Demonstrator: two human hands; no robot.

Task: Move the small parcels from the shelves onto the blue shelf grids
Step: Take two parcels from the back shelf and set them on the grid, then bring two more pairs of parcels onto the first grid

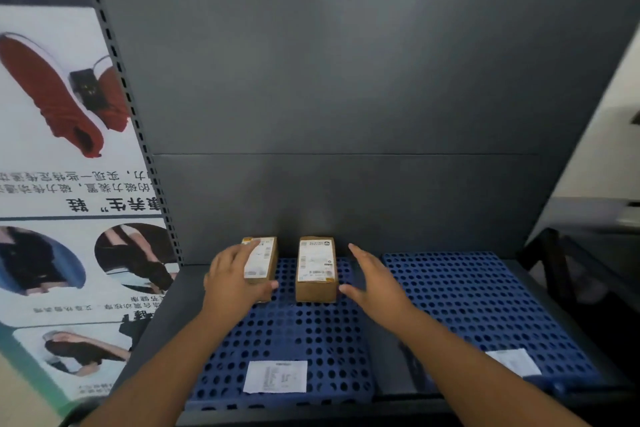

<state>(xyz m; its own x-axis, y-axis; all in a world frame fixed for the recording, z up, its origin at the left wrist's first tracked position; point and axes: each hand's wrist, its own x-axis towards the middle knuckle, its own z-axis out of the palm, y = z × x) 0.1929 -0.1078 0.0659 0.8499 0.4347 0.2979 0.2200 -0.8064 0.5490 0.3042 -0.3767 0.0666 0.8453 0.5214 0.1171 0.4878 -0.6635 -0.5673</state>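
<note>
Head view: left hand (235, 279) grips left parcel (261, 258); right hand (375, 282) spread beside second parcel (317, 269).

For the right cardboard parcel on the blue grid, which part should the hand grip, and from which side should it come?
Probably grip the right parcel across its two long side walls, coming from above and the near end. It lies flat on the left blue grid, label up, with free gaps on both sides. The open right hand is already beside it; the left hand holds the left parcel.
</note>
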